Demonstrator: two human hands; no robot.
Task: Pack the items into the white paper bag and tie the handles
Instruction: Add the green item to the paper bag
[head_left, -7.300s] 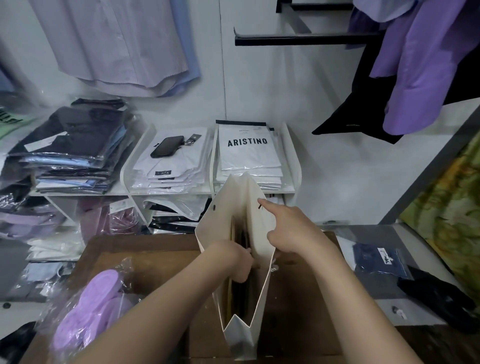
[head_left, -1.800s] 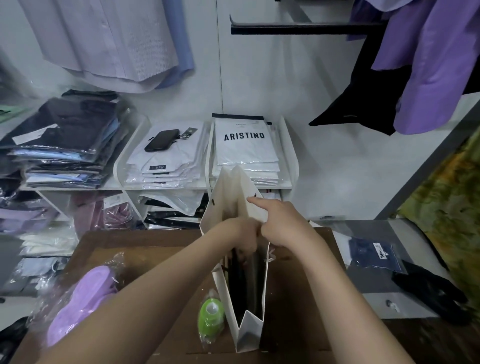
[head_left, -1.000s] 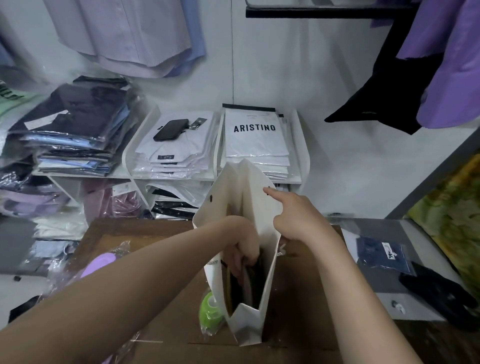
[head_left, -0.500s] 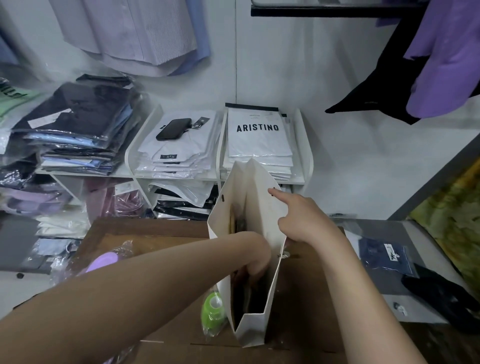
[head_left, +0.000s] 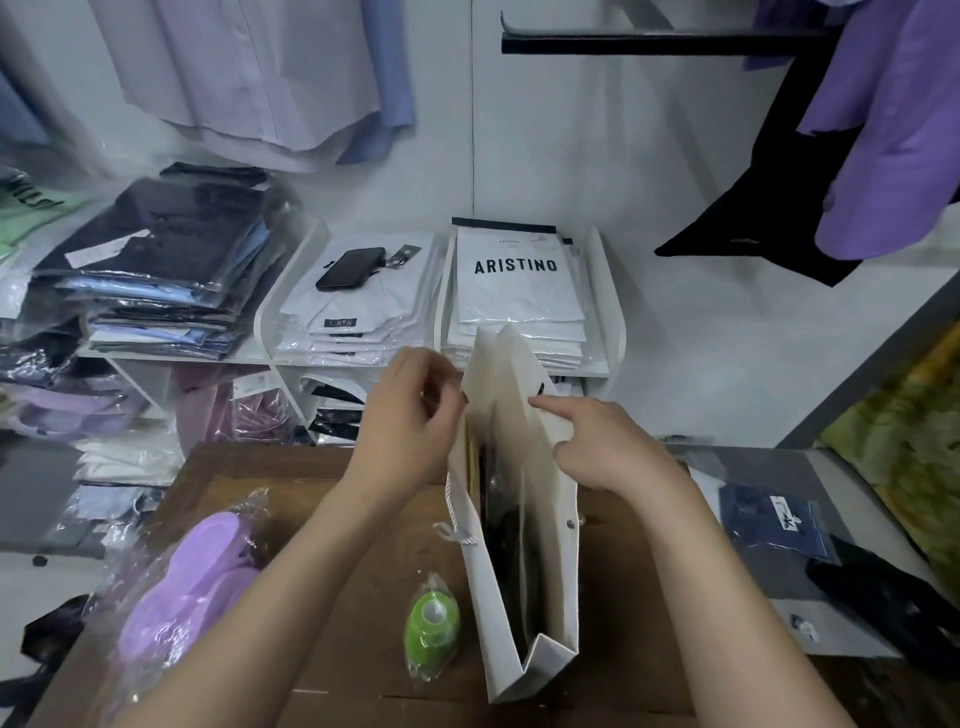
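Bag: one white paper bag (head_left: 550, 545), upright.
Rolls: one green roll (head_left: 432, 629), bag's 9 o'clock.
Your left hand (head_left: 410, 415): half-curled, grip unclear.
Your right hand (head_left: 597, 447): pinching bag's rim.

Bag (head_left: 540, 519) is matt white paper with a twisted cord handle (head_left: 457, 535). Table (head_left: 363, 519) looks like dark, worn wood. Green roll (head_left: 432, 631) and purple thing (head_left: 192, 577) sit in shiny, crinkly clear plastic.

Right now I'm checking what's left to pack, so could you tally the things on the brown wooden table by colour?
White: 1, the paper bag, standing open with dark items inside
Green: 1, the wrapped roll left of the bag
Purple: 1, the plastic-wrapped pack at the table's left edge
Total: 3
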